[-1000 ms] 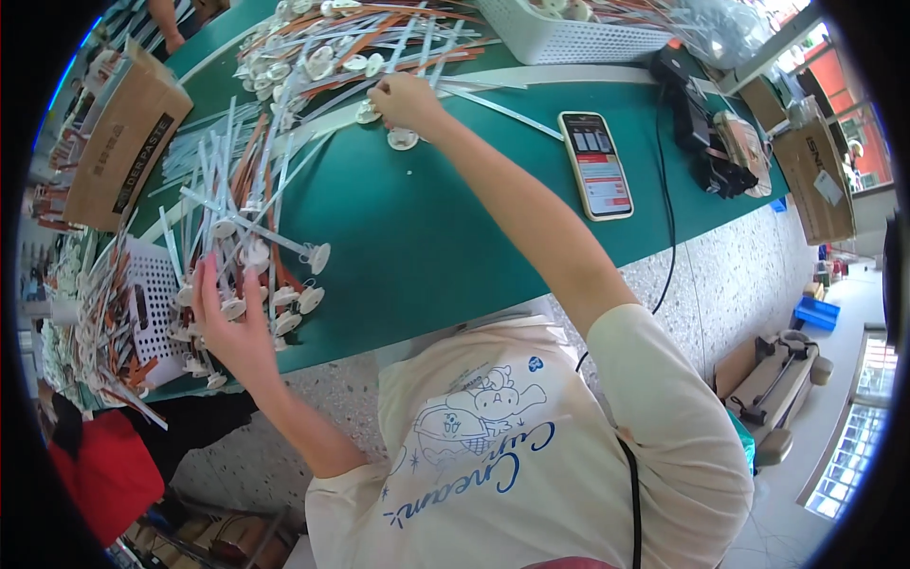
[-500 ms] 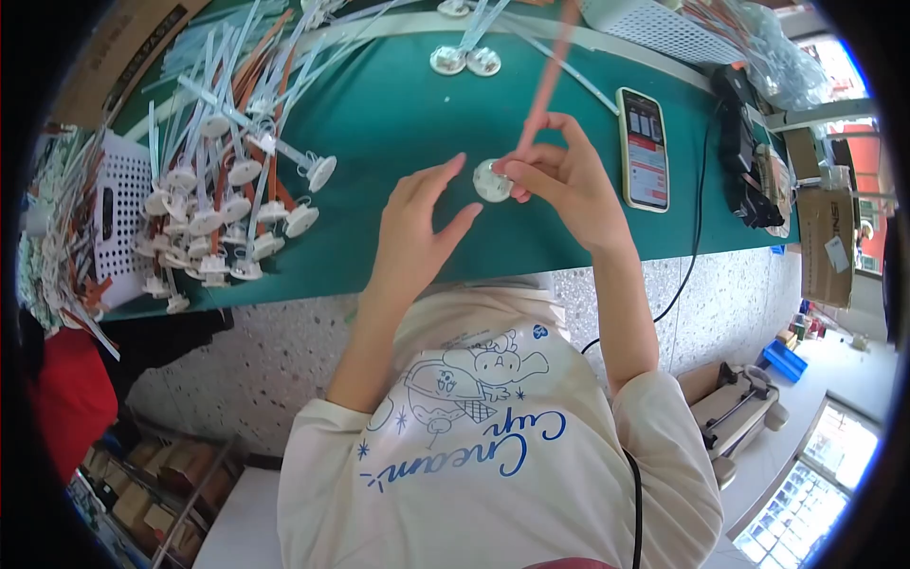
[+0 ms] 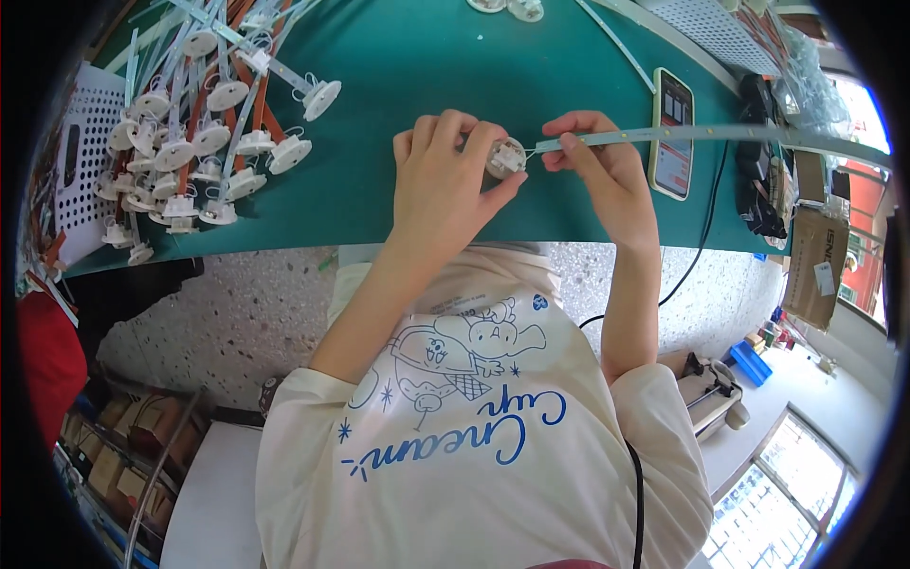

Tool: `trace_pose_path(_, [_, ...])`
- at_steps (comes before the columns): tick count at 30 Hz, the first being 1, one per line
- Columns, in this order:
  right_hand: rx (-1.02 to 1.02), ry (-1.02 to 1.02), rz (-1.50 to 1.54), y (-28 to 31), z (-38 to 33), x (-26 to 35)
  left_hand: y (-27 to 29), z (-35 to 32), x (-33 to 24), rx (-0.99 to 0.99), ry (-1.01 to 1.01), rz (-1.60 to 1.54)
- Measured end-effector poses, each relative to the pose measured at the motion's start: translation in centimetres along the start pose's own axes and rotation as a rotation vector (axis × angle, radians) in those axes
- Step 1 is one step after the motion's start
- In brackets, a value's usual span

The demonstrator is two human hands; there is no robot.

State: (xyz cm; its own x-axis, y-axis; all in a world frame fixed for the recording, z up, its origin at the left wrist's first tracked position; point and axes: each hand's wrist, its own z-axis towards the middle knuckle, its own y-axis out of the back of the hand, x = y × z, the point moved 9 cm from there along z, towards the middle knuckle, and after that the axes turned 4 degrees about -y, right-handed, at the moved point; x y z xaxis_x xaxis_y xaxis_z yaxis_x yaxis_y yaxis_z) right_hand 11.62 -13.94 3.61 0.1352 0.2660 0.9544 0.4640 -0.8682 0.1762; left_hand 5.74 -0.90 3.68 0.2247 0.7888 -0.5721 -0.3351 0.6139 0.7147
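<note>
The fingers of the left hand curl together around a small round white cap, with the thumb pressed against its lower side and the fingertips folded over its top, so only the right part of the cap shows. Just beside it, the right hand pinches the near end of a long pale strip between thumb and forefinger, the other fingers bent loosely behind; the strip's end meets the cap, and short thin wires seem to join the two, though they are too small to tell clearly. From the pinch the strip runs out level toward the table's right edge, passing over a phone that lies face up on the green table. Both hands hover over the table near the middle of its front edge, the cap between them. A black cable drops over the front edge to the right of the phone. Toward the table's left end lies a heap of finished caps with strips, white discs fanned out with their strips pointing to the far side, and beside them at the left edge stands a white perforated basket. One more cap with its strip lies apart from the heap.
</note>
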Motion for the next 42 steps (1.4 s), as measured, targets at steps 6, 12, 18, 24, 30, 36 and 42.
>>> trace_pose_path(6, [-0.054,0.018,0.023,0.4,0.2,-0.4,-0.1,0.0,0.2,-0.021,-0.015,-0.038])
trace_pose_path(12, [-0.102,0.066,-0.087,1.0,0.2,-0.1,0.0,0.1,-0.1,-0.025,-0.042,-0.059])
trace_pose_path(18, [-0.093,0.123,0.150,1.3,-0.1,-0.2,-0.2,0.0,0.0,-0.008,-0.043,-0.063])
trace_pose_path(24, [-0.124,0.140,0.126,1.4,-0.2,-0.3,0.4,0.1,-0.4,0.002,-0.062,-0.119])
trace_pose_path(30, [-0.147,0.151,0.052,0.8,-0.7,0.7,-0.2,-0.1,-0.2,0.101,-0.091,-0.230])
trace_pose_path(36, [-0.279,0.075,-0.050,0.7,-2.7,0.7,-0.4,-0.2,-0.7,0.088,-0.134,-0.070])
trace_pose_path(42, [-0.311,0.049,-0.062,0.3,-3.2,0.0,-1.0,-0.3,-0.3,0.122,-0.035,0.024])
